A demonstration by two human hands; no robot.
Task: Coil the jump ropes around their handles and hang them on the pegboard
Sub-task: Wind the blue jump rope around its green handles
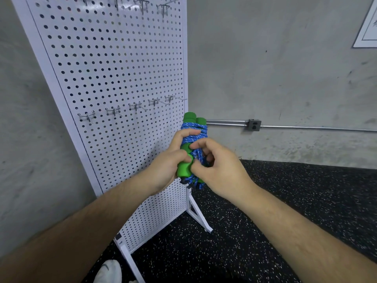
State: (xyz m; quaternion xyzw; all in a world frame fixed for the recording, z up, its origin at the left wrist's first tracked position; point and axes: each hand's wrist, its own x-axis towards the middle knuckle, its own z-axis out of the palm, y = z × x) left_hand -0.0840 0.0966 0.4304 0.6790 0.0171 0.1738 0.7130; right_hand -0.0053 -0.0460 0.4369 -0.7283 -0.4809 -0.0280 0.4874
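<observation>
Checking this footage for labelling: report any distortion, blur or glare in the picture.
Head view: wide-angle distortion leans the pegboard and stretches the forearms toward the bottom corners; light is flat and even, no glare; the jump rope, left hand and right hand are sharp.

The pegboard (pixel 114 64) is white-painted sheet metal, matt and smooth; its hooks (pixel 113 111) are bare, shiny wire. The handles (pixel 184 167) look like matt green foam. The rope (pixel 193 132) is blue braided cord with a woven texture. The floor (pixel 265 201) is grainy, black speckled rubber. The wall (pixel 265 68) is rough grey concrete, the conduit (pixel 224 121) dull metal.
</observation>
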